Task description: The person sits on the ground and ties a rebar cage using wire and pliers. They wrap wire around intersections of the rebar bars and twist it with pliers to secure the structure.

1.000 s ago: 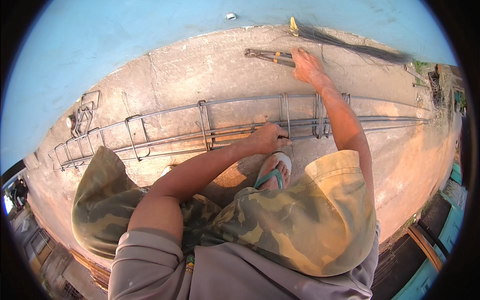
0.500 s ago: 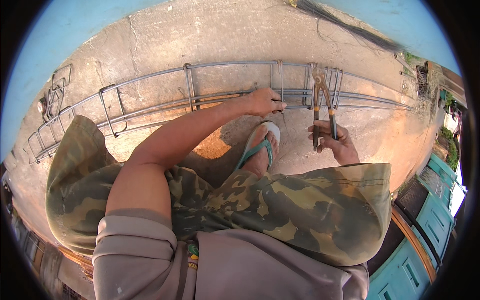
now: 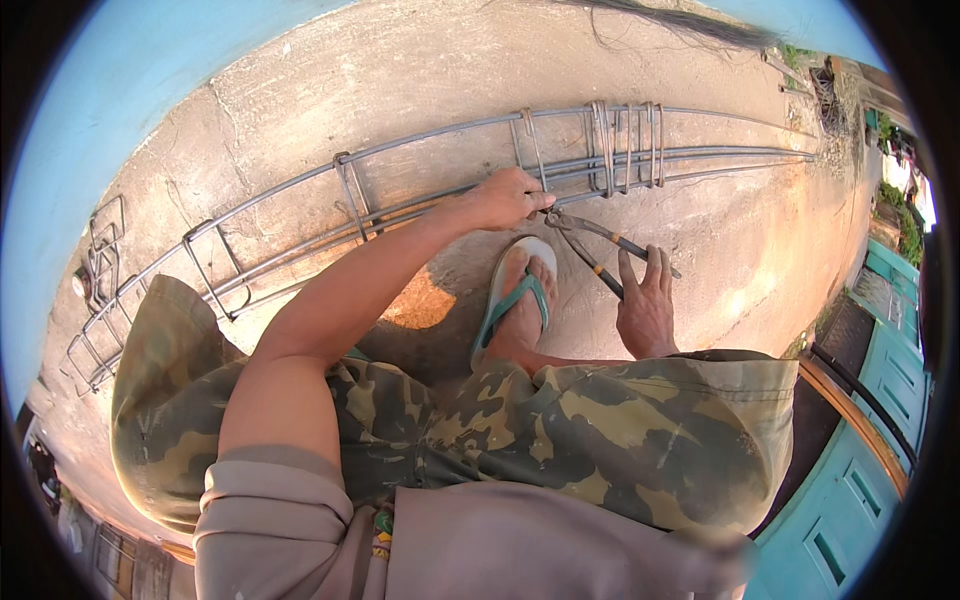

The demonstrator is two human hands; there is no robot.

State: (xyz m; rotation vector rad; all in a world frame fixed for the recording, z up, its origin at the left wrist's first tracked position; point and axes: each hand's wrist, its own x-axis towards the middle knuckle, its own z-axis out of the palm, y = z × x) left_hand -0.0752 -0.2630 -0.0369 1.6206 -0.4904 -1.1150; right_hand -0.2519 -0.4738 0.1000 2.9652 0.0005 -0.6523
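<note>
A long rebar cage (image 3: 440, 132) of straight steel bars and square stirrups lies across the ground in front of me. My left hand (image 3: 505, 200) is closed in a pinch at the near lower corner of one stirrup (image 3: 530, 145); what sits between its fingertips is too small to make out. From the right, my right hand (image 3: 648, 310) grips a pair of pincers (image 3: 598, 235) by their spread handles. The pincer jaws are up against my left fingertips, at the near bar. Several stirrups (image 3: 628, 150) stand bunched together on the cage to the right.
My sandalled foot (image 3: 520, 300) rests just below the hands. Loose bent stirrups (image 3: 103, 250) lie at the far left. A bundle of thin dark wire (image 3: 690, 22) lies at the top. Turquoise panels (image 3: 850, 510) stand at the lower right.
The pincers have swung from upright, over the bunched stirrups, down and left to my left fingertips, and their handles have spread. My left hand stays at the same stirrup corner.
</note>
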